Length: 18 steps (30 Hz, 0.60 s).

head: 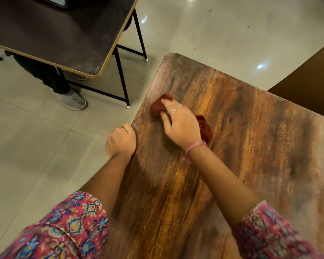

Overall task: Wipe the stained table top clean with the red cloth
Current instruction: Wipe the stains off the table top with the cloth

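Note:
The wood-grain table top fills the right half of the view. A bunched red cloth lies on it near the left edge, sticking out on both sides of my right hand. That hand presses down on the cloth with fingers curled over it. My left hand grips the table's left edge, fingers wrapped round the rim. Pale dull patches show on the wood at the right side and near the bottom.
A dark table with black metal legs stands at the upper left over the tiled floor. A person's leg and grey shoe are under it. A brown chair or panel sits at the right edge.

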Tool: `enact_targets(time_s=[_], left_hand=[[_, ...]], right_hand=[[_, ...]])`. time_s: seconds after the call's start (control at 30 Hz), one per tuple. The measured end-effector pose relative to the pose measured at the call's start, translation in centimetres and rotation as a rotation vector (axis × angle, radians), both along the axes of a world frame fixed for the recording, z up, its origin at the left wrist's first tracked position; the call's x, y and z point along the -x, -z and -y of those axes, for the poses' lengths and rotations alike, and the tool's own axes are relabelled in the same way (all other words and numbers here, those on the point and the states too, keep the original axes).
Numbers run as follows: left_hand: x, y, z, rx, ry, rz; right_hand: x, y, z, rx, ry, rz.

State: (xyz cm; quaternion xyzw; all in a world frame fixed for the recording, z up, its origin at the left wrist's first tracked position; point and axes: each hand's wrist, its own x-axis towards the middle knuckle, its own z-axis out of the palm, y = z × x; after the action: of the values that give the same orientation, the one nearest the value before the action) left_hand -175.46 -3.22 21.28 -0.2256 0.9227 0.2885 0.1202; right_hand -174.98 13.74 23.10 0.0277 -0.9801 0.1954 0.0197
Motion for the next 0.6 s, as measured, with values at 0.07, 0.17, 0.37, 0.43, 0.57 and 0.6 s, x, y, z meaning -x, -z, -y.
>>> enact_targets(time_s=[0.07, 0.17, 0.37, 0.43, 0.57, 0.6], left_hand=[[0.0, 0.1, 0.0, -0.005, 0.0, 0.005], [0.0, 0.3, 0.2, -0.011, 0.009, 0.003], [0.0, 0.2, 0.2, -0.032, 0.015, 0.009], [0.0, 0.2, 0.2, -0.04, 0.019, 0.008], [-0.1, 0.0, 0.3, -0.058, 0.023, 0.011], [-0.2, -0.1, 0.3, -0.053, 0.02, 0.016]], right_hand=[[4.5, -0.4, -2.7, 0.031, 0.096, 0.043], [10.8, -1.3, -6.8, 0.072, 0.324, 0.142], [8.9, -0.8, -11.3, 0.045, 0.493, 0.109], [7.2, -0.6, -13.3, 0.045, 0.57, 0.093], [6.3, -1.0, -16.6, 0.077, 0.799, 0.116], [6.5, -1.0, -16.5, 0.062, 0.843, 0.111]])
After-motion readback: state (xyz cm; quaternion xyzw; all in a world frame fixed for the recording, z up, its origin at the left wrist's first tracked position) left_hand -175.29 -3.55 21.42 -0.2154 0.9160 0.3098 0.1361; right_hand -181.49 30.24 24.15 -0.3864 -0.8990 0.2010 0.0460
